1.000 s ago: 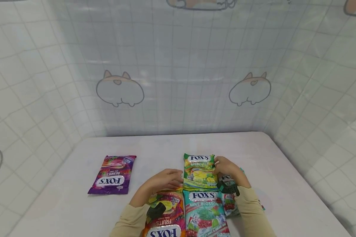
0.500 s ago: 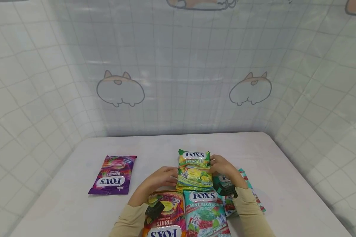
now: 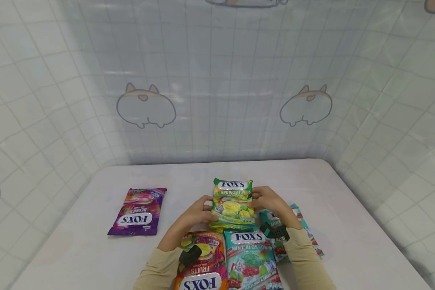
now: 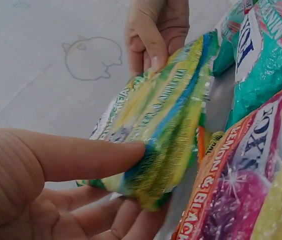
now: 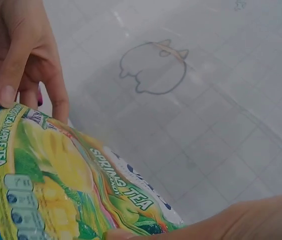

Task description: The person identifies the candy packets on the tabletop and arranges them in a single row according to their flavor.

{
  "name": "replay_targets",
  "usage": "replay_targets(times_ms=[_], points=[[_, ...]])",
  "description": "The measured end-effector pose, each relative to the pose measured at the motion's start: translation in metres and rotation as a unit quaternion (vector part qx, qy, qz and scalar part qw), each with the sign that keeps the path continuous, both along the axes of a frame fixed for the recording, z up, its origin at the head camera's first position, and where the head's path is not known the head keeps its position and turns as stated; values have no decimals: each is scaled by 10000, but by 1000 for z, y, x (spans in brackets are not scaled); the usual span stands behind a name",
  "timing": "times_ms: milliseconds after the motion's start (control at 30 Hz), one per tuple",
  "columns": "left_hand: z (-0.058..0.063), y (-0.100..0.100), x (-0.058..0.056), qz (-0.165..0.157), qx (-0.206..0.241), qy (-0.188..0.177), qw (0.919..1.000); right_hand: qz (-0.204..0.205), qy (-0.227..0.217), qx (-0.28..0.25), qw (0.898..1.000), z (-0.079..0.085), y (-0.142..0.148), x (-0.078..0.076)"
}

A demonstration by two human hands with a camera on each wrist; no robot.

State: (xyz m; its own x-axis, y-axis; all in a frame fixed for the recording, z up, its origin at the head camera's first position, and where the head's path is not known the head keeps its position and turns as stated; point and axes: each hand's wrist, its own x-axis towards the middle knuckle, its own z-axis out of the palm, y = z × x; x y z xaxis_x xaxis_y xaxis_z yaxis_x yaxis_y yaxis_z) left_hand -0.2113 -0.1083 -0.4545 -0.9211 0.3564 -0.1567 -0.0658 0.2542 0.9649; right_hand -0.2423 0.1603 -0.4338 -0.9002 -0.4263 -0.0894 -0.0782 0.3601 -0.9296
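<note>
A yellow-green Spring Tea candy bag point(image 3: 233, 206) is held between both hands at the middle of the table, its printed front toward me. My left hand point(image 3: 195, 213) grips the lower left edge; in the left wrist view the thumb presses the front while the fingers point(image 4: 126, 220) lie behind. On the opposite edge, my right hand point(image 3: 272, 202) pinches the bag, its thumb point(image 4: 152, 45) in front. Just below lie a red-orange Fruits bag point(image 3: 203, 262), upside down, and a teal Mint Blossom bag point(image 3: 251, 257), side by side. The left forearm partly covers the Fruits bag.
A purple Berries bag point(image 3: 137, 211) lies upside down at the left of the white table point(image 3: 76, 253). Another teal bag point(image 3: 304, 225) is partly hidden under the right wrist. A white grid-patterned sheet point(image 3: 217, 100) with cartoon animals surrounds the table.
The Spring Tea bag has moved left and away from the Mint Blossom bag, carried by the right hand. The left hand's fingers have closed onto its left edge.
</note>
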Motion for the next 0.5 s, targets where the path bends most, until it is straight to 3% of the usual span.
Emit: replay_targets(times_ms=[300, 500], points=[[8, -12, -3, -415, 480, 91, 9979, 381, -285, -450, 9979, 3, -6, -2], [10, -16, -2, -574, 600, -38, 9965, 345, -492, -610, 9963, 1, -13, 1]])
